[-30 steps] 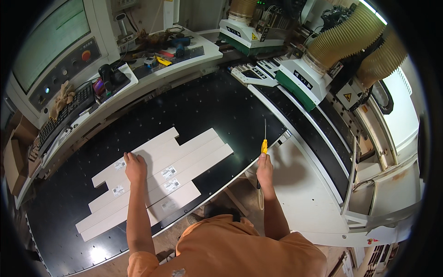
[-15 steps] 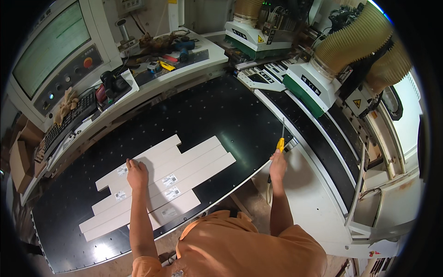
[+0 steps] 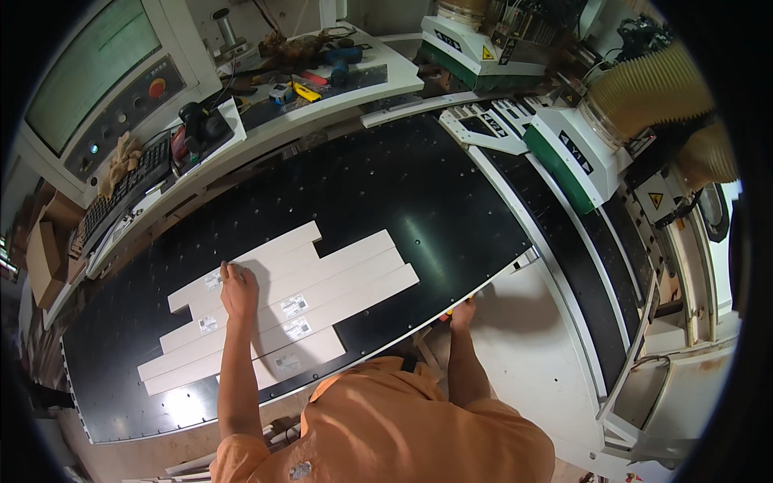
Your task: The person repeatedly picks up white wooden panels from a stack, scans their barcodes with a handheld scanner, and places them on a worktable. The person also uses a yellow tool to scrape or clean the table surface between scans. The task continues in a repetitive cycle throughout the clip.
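Black machine bed [image 3: 386, 201] filling the middle, dotted with small holes, sloping from 8 o'clock up toward 2 o'clock. At 2 o'clock, a white and green machine head [image 3: 564, 145] with tan ribbed hoses [image 3: 652, 92] above it. At 10 o'clock, a control panel with a green screen [image 3: 88, 68] and a red button below it; a keyboard [image 3: 121, 189] just beneath. At 12 o'clock, a cluttered desk [image 3: 322, 80] carrying tools, among them a blue drill and a yellow tape measure. At 6 o'clock, an orange shirt [image 3: 403, 427], both forearms reaching up from it.

Slightly left of centre, around 8 o'clock, a group of pale wooden boards [image 3: 322, 274] lying flat on the bed, side by side and staggered in length, edges touching, several with small paper labels. Left hand [image 3: 239, 291] resting palm down on the boards near their upper left part, fingers stretched flat and slightly spread, gripping nothing, fingertips close to one label.

Right hand [image 3: 461, 310] at the bed's near edge, around 5 o'clock, mostly hidden under the rim; a bit of yellow-orange handle [image 3: 445, 315] showing just beside it. Grip there: cannot tell whether closed around that handle or merely next to it.
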`<action>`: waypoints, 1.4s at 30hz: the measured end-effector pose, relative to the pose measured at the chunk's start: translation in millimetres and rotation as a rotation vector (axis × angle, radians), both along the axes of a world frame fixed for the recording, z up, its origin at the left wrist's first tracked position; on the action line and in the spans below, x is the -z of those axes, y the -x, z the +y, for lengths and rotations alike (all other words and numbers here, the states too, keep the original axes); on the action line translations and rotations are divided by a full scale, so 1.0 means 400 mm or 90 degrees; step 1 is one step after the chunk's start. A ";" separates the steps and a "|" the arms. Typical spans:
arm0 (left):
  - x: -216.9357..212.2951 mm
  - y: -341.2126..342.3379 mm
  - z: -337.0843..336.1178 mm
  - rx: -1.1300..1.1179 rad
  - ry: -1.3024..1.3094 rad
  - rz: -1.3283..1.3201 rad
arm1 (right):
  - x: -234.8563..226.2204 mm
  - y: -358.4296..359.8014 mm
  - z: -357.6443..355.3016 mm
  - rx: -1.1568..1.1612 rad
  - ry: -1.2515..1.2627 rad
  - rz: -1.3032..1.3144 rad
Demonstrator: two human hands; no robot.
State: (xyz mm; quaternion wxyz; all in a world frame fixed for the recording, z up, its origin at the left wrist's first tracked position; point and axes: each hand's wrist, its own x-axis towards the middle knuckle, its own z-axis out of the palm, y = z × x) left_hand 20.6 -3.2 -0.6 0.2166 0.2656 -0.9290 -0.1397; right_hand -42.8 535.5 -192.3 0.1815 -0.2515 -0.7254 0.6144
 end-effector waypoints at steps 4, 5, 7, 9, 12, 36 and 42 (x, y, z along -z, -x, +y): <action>0.005 -0.001 0.028 -0.053 -0.009 -0.025 | -0.007 0.011 0.053 0.062 -0.113 -0.105; 0.006 -0.001 0.037 -0.062 -0.014 -0.032 | -0.044 0.034 0.075 0.116 -0.154 -0.098; 0.005 0.000 0.055 -0.090 -0.011 -0.056 | -0.161 0.091 0.130 0.199 -0.235 -0.020; -0.001 0.004 0.069 -0.128 -0.022 -0.064 | -0.295 0.154 0.138 0.131 -0.439 0.127; -0.011 0.012 0.088 -0.188 -0.041 -0.056 | -0.431 0.300 0.037 -0.081 -0.580 0.194; -0.011 0.004 0.092 -0.214 -0.046 0.022 | -0.465 0.869 -1.065 -0.717 -0.801 0.418; 0.005 -0.004 0.077 -0.201 -0.090 0.041 | -0.509 0.727 -0.904 -0.927 -0.707 0.521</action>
